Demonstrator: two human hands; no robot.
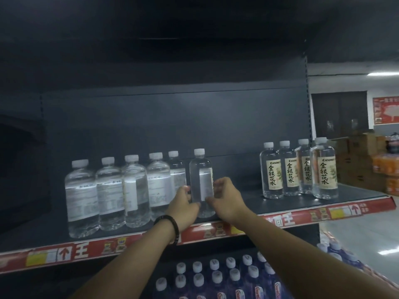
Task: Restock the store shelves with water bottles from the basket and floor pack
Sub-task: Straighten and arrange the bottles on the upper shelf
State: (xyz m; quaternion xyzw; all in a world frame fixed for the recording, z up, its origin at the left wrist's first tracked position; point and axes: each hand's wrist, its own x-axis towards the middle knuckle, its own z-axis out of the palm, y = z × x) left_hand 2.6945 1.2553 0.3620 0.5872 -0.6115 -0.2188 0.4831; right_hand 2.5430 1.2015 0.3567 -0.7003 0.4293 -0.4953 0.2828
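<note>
A clear water bottle (201, 180) with a white cap stands upright on the dark shelf (269, 203), its label turned sideways. My left hand (183, 207) grips its lower left side and my right hand (224, 198) grips its right side, fingers curled round it. To its left stand several similar bottles (112, 195) with their labels facing backward. Further right, a group of bottles (299, 169) shows beige labels facing front. The basket and floor pack are out of view.
The shelf's red price strip (280, 221) runs along the front edge. Below it, several blue-labelled bottles (220, 279) with white caps fill the lower shelf. Cardboard boxes and orange drink packs (384, 167) stand at the right. A gap lies between the held bottle and the right group.
</note>
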